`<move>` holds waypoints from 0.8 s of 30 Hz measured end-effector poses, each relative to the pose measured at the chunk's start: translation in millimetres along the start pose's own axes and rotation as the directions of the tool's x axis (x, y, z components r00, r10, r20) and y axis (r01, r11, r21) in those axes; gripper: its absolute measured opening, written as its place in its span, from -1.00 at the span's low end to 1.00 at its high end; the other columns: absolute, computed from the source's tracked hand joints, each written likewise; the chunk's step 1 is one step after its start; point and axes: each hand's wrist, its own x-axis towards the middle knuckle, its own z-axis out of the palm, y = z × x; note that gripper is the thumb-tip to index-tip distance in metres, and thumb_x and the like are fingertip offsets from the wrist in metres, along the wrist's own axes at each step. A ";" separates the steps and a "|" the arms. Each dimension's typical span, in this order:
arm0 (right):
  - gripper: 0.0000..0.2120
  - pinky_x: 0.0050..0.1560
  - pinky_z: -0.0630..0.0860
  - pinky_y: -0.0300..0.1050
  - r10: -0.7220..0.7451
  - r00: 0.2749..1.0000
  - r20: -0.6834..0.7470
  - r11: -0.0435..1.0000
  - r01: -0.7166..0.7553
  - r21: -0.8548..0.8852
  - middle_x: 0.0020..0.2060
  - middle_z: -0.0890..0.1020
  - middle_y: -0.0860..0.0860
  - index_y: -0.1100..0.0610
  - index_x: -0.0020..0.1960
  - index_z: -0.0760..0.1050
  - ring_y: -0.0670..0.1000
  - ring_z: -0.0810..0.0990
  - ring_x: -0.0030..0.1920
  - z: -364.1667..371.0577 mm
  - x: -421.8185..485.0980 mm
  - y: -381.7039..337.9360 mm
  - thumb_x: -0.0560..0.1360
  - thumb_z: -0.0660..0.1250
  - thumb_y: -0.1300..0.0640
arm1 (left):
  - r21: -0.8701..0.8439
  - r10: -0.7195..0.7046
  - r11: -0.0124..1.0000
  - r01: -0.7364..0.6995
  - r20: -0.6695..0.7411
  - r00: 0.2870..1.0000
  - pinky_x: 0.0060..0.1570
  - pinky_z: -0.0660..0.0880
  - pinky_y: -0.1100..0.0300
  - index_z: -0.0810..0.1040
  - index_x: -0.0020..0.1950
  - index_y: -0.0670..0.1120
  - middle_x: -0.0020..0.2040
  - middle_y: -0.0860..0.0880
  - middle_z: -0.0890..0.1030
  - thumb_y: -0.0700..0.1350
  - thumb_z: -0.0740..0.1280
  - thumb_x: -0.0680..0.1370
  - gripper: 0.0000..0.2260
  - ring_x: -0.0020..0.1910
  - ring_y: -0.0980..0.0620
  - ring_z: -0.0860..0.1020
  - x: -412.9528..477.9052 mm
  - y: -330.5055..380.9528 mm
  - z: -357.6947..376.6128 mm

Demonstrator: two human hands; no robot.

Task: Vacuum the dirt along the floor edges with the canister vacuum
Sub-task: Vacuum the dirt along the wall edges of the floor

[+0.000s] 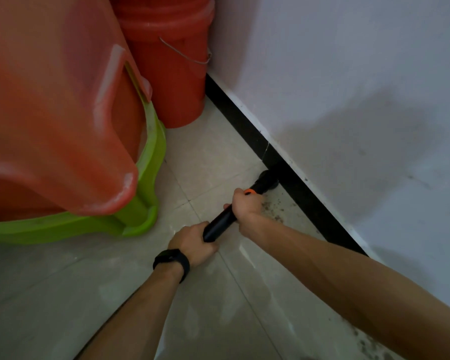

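A black vacuum wand (220, 224) with an orange ring slants across the pale tiled floor (63, 294) toward the wall. Its round black nozzle (266, 181) sits against the black skirting board (309, 201). My right hand (247, 203) grips the wand just behind the orange ring. My left hand (195, 242), with a black watch on the wrist, grips the wand's lower end. Dark specks of dirt (273, 206) lie on the floor beside the skirting, right next to my right hand. More dirt (369, 344) shows near the bottom right.
A large orange plastic chair (57, 113) stacked on a green one (146, 178) fills the left. An orange bucket (172, 68) with a wire handle stands in the corner against the white wall (348, 74). The canister is out of view.
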 end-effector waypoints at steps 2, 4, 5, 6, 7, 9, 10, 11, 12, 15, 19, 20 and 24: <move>-0.74 -0.36 0.61 -0.10 0.024 1.000 0.016 0.998 -0.025 0.061 -0.17 0.60 0.08 0.23 0.26 0.40 -0.01 0.69 -0.43 -4.5 1.6 -1.0 0.62 0.32 0.17 | 0.071 0.026 0.997 -0.026 -0.003 1.000 -0.43 0.32 0.22 0.41 -0.14 0.12 -0.27 0.09 0.54 0.06 0.33 0.41 -0.88 -0.34 0.11 0.51 -2.0 2.5 -3.2; -0.82 -0.35 0.60 -0.09 0.028 0.999 0.042 0.993 -0.033 0.109 -0.19 0.60 0.08 0.22 0.15 0.42 -0.02 0.69 -0.45 -4.3 0.8 -3.7 0.60 0.35 0.19 | 0.143 0.051 0.989 -0.048 -0.012 0.999 -0.39 0.36 0.19 0.37 -0.08 0.11 -0.23 0.07 0.53 0.08 0.31 0.45 -0.84 -0.30 0.04 0.51 -5.4 3.8 -9.6; -0.85 -0.34 0.61 -0.08 0.027 0.998 0.053 0.991 -0.033 0.126 -0.22 0.59 0.08 0.21 0.10 0.43 -0.02 0.68 -0.46 -1.8 -1.2 -3.8 0.60 0.35 0.19 | 0.176 0.062 0.983 -0.059 -0.017 0.998 -0.38 0.37 0.18 0.35 -0.05 0.09 -0.21 0.06 0.52 0.09 0.31 0.47 -0.82 -0.28 0.01 0.51 -8.0 3.1 -13.1; -0.87 -0.33 0.61 -0.07 0.028 0.998 0.063 0.989 -0.036 0.141 -0.25 0.58 0.07 0.21 0.07 0.43 -0.02 0.68 -0.47 2.3 -4.9 -2.6 0.60 0.35 0.19 | 0.209 0.074 0.976 -0.067 -0.027 0.997 -0.37 0.37 0.16 0.32 -0.03 0.08 -0.20 0.05 0.51 0.10 0.30 0.48 -0.80 -0.28 -0.01 0.50 -11.1 0.6 -16.9; -0.86 -0.31 0.61 -0.06 0.032 0.997 0.066 0.987 -0.042 0.156 -0.27 0.58 0.07 0.21 0.08 0.43 -0.01 0.68 -0.47 7.4 -10.0 0.7 0.60 0.35 0.18 | 0.243 0.083 0.967 -0.072 -0.036 0.996 -0.37 0.36 0.15 0.29 -0.02 0.08 -0.19 0.04 0.51 0.10 0.29 0.49 -0.78 -0.28 -0.02 0.49 -15.3 -4.1 -20.7; -0.78 -0.32 0.62 -0.06 0.043 0.998 0.045 0.983 -0.050 0.176 -0.23 0.60 0.07 0.19 0.17 0.38 -0.02 0.68 -0.47 18.3 -23.9 14.2 0.59 0.35 0.17 | 0.307 0.091 0.949 -0.072 -0.046 0.995 -0.36 0.36 0.14 0.28 0.03 0.07 -0.15 0.02 0.56 0.09 0.29 0.49 -0.76 -0.25 -0.06 0.52 -25.6 -20.5 -26.7; -0.74 -0.35 0.61 -0.09 0.048 0.998 0.030 0.982 -0.053 0.179 -0.19 0.61 0.07 0.16 0.19 0.33 -0.03 0.67 -0.48 24.3 -32.0 23.6 0.59 0.35 0.15 | 0.335 0.087 0.940 -0.067 -0.046 0.995 -0.34 0.37 0.14 0.28 0.07 0.07 -0.11 0.01 0.58 0.09 0.29 0.50 -0.74 -0.21 -0.08 0.55 -31.9 -31.1 -29.3; -0.72 -0.39 0.58 -0.12 0.049 0.999 0.020 0.982 -0.052 0.180 -0.18 0.61 0.07 0.13 0.20 0.29 -0.04 0.66 -0.49 29.8 -40.3 33.2 0.59 0.34 0.14 | 0.361 0.079 0.931 -0.058 -0.046 0.996 -0.33 0.36 0.13 0.29 0.11 0.07 -0.08 0.00 0.60 0.10 0.29 0.49 -0.72 -0.18 -0.10 0.57 -38.7 -41.6 -31.3; -0.71 -0.43 0.56 -0.15 0.044 0.999 0.017 0.982 -0.047 0.184 -0.18 0.61 0.07 0.12 0.19 0.27 -0.04 0.64 -0.51 34.6 -48.6 41.6 0.59 0.34 0.14 | 0.379 0.072 0.924 -0.048 -0.049 0.996 -0.33 0.35 0.13 0.30 0.12 0.08 -0.08 0.01 0.60 0.11 0.29 0.49 -0.71 -0.16 -0.10 0.58 -45.6 -51.3 -32.6; -0.70 -0.53 0.48 -0.25 0.032 0.999 0.022 0.983 -0.035 0.179 -0.22 0.58 0.06 0.16 0.21 0.28 -0.06 0.60 -0.57 44.2 -67.2 55.8 0.60 0.33 0.15 | 0.351 0.051 0.936 -0.031 -0.049 0.997 -0.36 0.34 0.13 0.30 -0.04 0.10 -0.21 0.05 0.56 0.11 0.29 0.45 -0.78 -0.23 -0.11 0.57 -64.1 -69.2 -31.6; -0.68 -0.50 0.51 -0.20 0.058 0.997 0.056 0.978 -0.068 0.199 -0.23 0.57 0.05 0.12 0.26 0.25 -0.06 0.58 -0.55 40.7 -86.4 72.5 0.60 0.32 0.14 | 0.359 0.032 0.933 -0.006 -0.067 0.997 -0.39 0.33 0.13 0.29 -0.16 0.08 -0.36 0.07 0.45 0.12 0.30 0.40 -0.78 -0.29 -0.09 0.54 -83.6 -80.7 -26.6; -0.68 -0.50 0.51 -0.20 0.064 0.996 0.060 0.975 -0.075 0.207 -0.22 0.58 0.05 0.10 0.26 0.25 -0.07 0.58 -0.55 38.7 -91.8 77.7 0.60 0.31 0.13 | 0.370 0.027 0.929 -0.001 -0.066 0.997 -0.39 0.33 0.13 0.28 -0.18 0.08 -0.36 0.07 0.45 0.13 0.30 0.40 -0.77 -0.30 -0.09 0.53 -87.7 -82.8 -25.5; -0.71 -0.42 0.56 -0.15 0.088 0.995 0.038 0.946 -0.095 0.310 -0.24 0.58 0.06 0.06 0.24 0.30 -0.05 0.58 -0.53 27.7 -104.7 92.3 0.59 0.32 0.15 | 0.420 0.024 0.908 -0.001 -0.049 0.999 -0.43 0.25 0.15 0.26 -0.17 0.09 -0.32 0.10 0.43 0.12 0.29 0.41 -0.78 -0.35 -0.02 0.44 -99.5 -83.8 -16.8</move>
